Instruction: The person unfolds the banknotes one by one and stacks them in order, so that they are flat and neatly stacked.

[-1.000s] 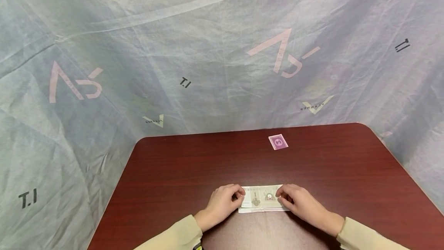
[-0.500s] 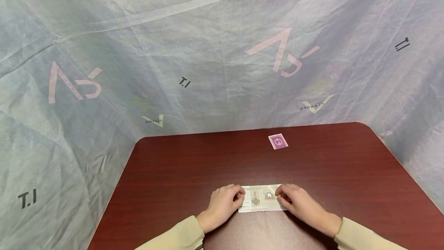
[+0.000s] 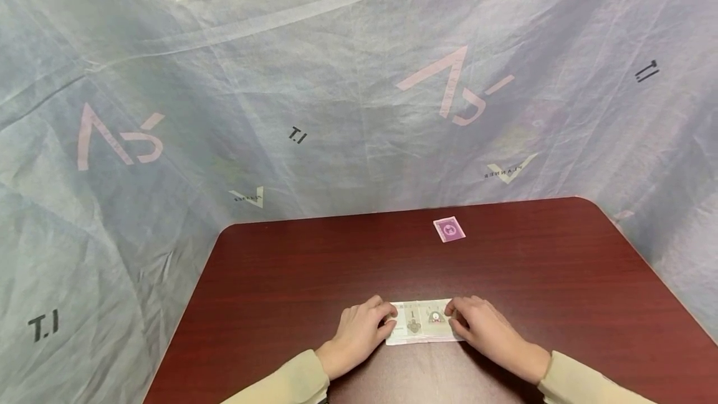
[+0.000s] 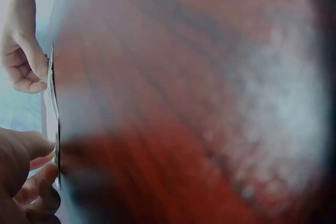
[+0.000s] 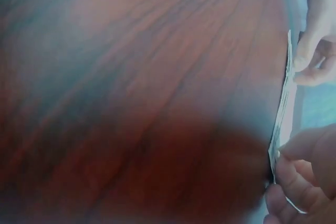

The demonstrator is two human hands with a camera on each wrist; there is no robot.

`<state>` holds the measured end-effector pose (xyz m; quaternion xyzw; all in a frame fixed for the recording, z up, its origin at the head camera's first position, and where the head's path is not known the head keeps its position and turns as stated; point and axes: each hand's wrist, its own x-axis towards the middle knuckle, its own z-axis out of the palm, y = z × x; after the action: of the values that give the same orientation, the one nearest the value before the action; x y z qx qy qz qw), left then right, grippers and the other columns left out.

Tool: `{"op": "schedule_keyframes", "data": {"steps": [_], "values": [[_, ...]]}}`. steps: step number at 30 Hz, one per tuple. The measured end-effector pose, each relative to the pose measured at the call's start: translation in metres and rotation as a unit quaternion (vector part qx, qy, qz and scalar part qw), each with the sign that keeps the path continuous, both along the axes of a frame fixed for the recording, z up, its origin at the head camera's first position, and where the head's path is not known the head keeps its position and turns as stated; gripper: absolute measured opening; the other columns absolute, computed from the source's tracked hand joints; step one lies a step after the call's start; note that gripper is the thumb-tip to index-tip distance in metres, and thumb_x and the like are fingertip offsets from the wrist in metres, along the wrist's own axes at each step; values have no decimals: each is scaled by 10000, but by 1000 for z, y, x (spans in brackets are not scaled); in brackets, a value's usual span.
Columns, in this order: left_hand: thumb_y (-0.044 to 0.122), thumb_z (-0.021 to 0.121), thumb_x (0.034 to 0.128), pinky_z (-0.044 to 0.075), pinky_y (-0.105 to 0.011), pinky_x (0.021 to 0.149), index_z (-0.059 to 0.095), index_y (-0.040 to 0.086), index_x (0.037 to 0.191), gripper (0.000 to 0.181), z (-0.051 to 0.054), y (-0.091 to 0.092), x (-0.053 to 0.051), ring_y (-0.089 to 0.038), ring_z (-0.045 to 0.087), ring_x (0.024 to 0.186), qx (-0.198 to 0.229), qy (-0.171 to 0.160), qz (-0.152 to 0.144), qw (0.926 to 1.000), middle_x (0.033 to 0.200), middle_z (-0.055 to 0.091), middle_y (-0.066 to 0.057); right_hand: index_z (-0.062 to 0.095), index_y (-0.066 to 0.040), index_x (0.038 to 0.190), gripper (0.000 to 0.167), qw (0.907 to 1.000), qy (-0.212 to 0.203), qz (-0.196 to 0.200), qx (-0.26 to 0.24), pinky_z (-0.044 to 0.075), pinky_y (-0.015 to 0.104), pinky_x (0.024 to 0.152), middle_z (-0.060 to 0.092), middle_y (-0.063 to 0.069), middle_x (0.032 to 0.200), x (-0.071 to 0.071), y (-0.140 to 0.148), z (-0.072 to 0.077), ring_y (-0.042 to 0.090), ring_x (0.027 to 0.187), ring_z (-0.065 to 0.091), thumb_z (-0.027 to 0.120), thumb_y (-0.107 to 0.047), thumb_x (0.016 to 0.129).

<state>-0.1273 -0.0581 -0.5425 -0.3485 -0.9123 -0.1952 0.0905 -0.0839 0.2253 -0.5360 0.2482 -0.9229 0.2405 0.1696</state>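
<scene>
A thin stack of pale banknotes [image 3: 422, 321] lies on the table in the head view, the top one printed with a "1". My left hand [image 3: 357, 335] pinches its left end between thumb and fingers. At the opposite end, my right hand [image 3: 496, 336] holds the stack the same way. Both wrist views catch the banknotes [image 4: 54, 103] edge-on, as a thin layered strip. In the right wrist view a slight bend runs along the banknotes [image 5: 282, 107], near the right fingertips. The fingers cover both short ends.
Farther back on the dark red wooden table [image 3: 314, 267] lies a small purple and white printed card [image 3: 449, 229]. A grey cloth backdrop [image 3: 348, 92] with printed letters hangs behind the table and along both sides.
Both hands keep their hold at the ends of the banknotes, with only tiny shifts of the fingers. The banknotes and the purple card stay in place.
</scene>
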Motion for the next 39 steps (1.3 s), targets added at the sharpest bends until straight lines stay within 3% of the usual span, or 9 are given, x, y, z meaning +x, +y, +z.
{"op": "schedule_keyframes", "data": {"steps": [4, 8, 14, 20, 27, 34, 39], "values": [[281, 769, 933, 352, -194, 507, 763, 237, 1060, 135, 2, -2, -2, 29, 437, 619, -100, -223, -60, 9997, 853, 574, 127, 689, -198, 915, 215, 9998, -70, 47, 153, 417, 285, 615, 491, -245, 700, -4, 6, 6, -6, 697, 445, 803, -59, 797], [298, 782, 926, 372, -194, 520, 770, 234, 1073, 161, 5, -2, -3, 36, 463, 643, -89, -288, -124, 9995, 886, 605, 120, 703, -211, 919, 190, 9988, -302, 358, 170, 429, 280, 629, 508, -243, 726, -11, 12, 11, -5, 721, 462, 809, -82, 828], [290, 774, 933, 383, -194, 533, 767, 239, 1065, 143, 7, -3, -4, 40, 479, 663, -77, -320, -159, 9993, 892, 611, 121, 714, -212, 927, 166, 9972, -181, 646, 316, 466, 280, 655, 553, -228, 785, -26, 20, 20, -1, 753, 501, 801, -88, 861], [282, 764, 945, 384, -182, 540, 764, 237, 1065, 129, 7, -4, -2, 49, 481, 671, -79, -380, -230, 9990, 894, 610, 130, 723, -187, 946, 114, 9967, -612, 178, 505, 545, 362, 722, 675, -121, 870, -60, 37, 31, 91, 819, 618, 778, -102, 893], [278, 776, 930, 394, -175, 550, 772, 226, 1052, 133, 8, -3, -5, 56, 488, 675, -40, -290, -255, 9992, 885, 616, 125, 708, -125, 915, 114, 9944, -303, -270, 980, 559, 467, 724, 711, -13, 861, -103, 57, 41, 246, 821, 674, 799, -78, 865], [276, 782, 934, 408, -186, 565, 746, 239, 1057, 134, 8, -3, -3, 47, 498, 685, 121, -499, -230, 9984, 911, 614, 117, 695, -66, 938, 97, 9940, -710, -553, 620, 512, 408, 652, 661, -11, 801, -139, 64, 38, 155, 710, 581, 777, -67, 886], [298, 787, 929, 426, -206, 562, 732, 244, 1106, 193, 5, -5, -1, 31, 526, 695, 153, -499, -130, 9986, 931, 610, 121, 685, -33, 998, 141, 9939, -753, -747, 292, 489, 418, 685, 624, 19, 816, -161, 65, 33, 180, 747, 564, 765, -63, 885]]}}
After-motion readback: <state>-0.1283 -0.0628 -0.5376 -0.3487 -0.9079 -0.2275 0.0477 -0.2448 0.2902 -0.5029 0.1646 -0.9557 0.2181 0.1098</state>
